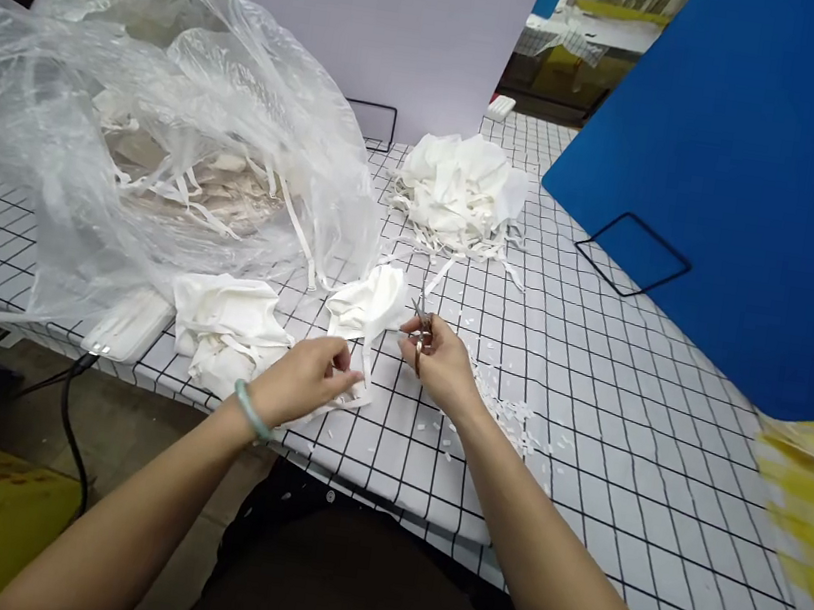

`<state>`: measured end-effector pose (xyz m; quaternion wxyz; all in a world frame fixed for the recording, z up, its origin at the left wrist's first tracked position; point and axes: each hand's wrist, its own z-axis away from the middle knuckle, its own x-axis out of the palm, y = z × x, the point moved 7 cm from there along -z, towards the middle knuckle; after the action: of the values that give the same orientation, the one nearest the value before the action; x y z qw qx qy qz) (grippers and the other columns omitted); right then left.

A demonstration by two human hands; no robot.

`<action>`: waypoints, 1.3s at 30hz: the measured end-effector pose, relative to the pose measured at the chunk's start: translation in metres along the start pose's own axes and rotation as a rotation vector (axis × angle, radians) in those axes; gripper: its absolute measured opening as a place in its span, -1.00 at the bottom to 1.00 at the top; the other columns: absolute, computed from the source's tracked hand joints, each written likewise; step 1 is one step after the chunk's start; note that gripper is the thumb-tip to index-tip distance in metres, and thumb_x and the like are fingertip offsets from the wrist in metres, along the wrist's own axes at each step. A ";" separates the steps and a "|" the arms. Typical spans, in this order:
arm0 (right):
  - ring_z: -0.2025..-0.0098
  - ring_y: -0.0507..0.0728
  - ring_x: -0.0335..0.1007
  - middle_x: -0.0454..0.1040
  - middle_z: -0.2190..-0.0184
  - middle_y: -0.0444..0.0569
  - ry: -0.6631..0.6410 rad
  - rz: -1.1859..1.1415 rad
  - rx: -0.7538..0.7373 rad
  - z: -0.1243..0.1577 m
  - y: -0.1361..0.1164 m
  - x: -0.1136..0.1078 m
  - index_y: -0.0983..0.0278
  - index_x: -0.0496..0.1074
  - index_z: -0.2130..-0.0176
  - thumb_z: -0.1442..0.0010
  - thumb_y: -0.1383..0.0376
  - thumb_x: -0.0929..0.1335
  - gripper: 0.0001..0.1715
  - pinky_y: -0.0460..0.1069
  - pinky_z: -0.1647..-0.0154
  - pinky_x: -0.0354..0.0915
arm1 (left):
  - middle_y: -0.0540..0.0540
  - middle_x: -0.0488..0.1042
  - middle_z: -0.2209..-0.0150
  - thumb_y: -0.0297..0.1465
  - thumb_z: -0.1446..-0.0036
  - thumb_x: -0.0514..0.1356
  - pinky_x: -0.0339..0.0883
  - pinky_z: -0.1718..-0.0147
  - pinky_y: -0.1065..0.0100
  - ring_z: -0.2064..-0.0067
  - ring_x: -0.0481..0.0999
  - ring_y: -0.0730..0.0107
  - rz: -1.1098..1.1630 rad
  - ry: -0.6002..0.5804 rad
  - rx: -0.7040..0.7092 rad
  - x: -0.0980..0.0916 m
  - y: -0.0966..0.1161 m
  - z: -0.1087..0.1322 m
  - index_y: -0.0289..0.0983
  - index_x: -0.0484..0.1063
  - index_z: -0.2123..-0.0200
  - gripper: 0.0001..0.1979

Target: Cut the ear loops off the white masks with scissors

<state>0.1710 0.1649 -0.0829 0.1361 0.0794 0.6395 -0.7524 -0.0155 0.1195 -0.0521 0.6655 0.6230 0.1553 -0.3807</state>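
Your right hand (445, 361) is closed around small snips (418, 332), blades at the white mask (369, 305) on the checked table (628, 397). Your left hand (306, 377) pinches its strap (354, 384) tight. Progress, my read: partway. One trimmed pile (460, 191) sits behind, one small stack (226, 330) just left of your hand, and one clear bag (150, 138) holds more. Offcuts (505, 410) too many to count.
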 end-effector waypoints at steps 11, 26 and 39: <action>-0.05 0.21 0.39 0.46 -0.10 0.00 -0.010 -0.024 -0.286 0.008 -0.031 -0.003 0.13 0.41 0.08 -0.05 0.26 0.41 -0.61 0.13 -0.01 0.35 | -0.04 0.37 0.42 -0.30 -0.30 0.04 0.38 0.35 0.32 0.36 0.43 0.37 0.367 0.078 0.059 0.006 0.025 -0.047 -0.27 0.31 0.38 -0.77; 0.30 0.11 0.41 0.48 0.36 -0.12 -0.391 -0.116 -0.298 0.021 -0.060 0.029 0.21 0.44 0.28 -0.01 0.21 0.47 -0.75 0.04 0.19 0.37 | -0.03 0.48 0.37 -0.28 -0.19 0.30 0.14 0.56 0.54 0.50 0.33 0.61 1.187 -0.207 -0.091 -0.008 0.034 0.020 -0.32 0.45 0.30 -0.80; 0.41 0.06 0.32 0.42 0.46 -0.16 -0.328 -0.270 -0.175 0.027 -0.067 0.062 0.22 0.42 0.35 0.11 0.10 0.51 -0.65 -0.03 0.36 0.27 | -0.13 0.40 0.19 -0.26 -0.32 0.16 0.37 -0.04 0.19 0.05 0.42 0.22 0.632 0.187 0.285 -0.048 0.058 0.045 -0.22 0.60 0.35 -0.73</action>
<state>0.0928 0.1419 -0.0336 0.1426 -0.1425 0.6764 -0.7084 -0.0188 0.0886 0.0295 0.6395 0.7591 -0.0393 -0.1154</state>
